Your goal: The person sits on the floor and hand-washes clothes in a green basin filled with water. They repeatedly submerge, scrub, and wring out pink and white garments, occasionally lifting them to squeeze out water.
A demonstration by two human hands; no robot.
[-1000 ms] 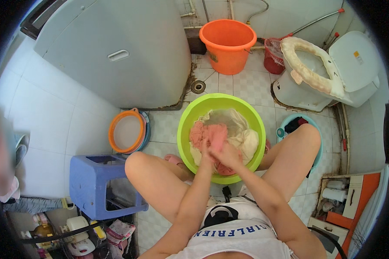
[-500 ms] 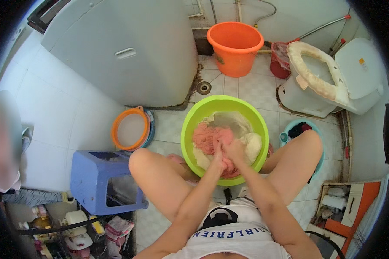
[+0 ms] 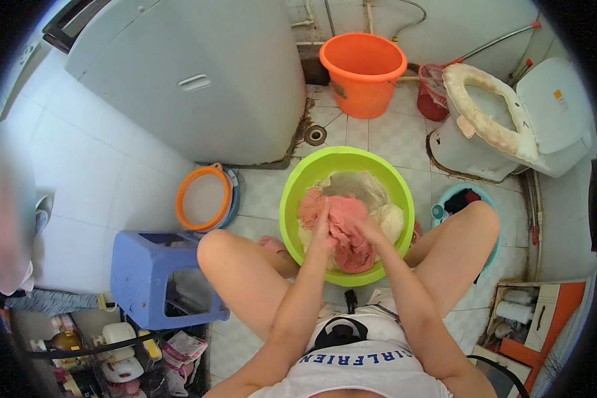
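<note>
A wet pink cloth (image 3: 351, 247) is bunched up between my hands inside a lime-green basin (image 3: 290, 205). My left hand (image 3: 322, 227) grips its left side. My right hand (image 3: 367, 229), slightly blurred, is closed on the right side, its fingertips partly lost against the fabric. Cream-coloured cloth (image 3: 388, 221) lies in the basin around the pink one, bulging at the right. Cloudy water (image 3: 351, 186) shows toward the far side. The basin stands on the tiled floor between my bent knees.
A blue plastic stool (image 3: 136, 278) and an orange-rimmed basin (image 3: 180, 199) stand at left. Beyond are a washing machine (image 3: 205, 113), a floor drain (image 3: 315, 135), an orange bucket (image 3: 365, 86) and a toilet (image 3: 471, 149). A light-blue basin (image 3: 489, 199) with dark clothes sits by my right knee.
My hands have moved apart, from close together over the cloth to either side of it. The pink cloth is now spread wider and lifted into a larger bunch between them.
</note>
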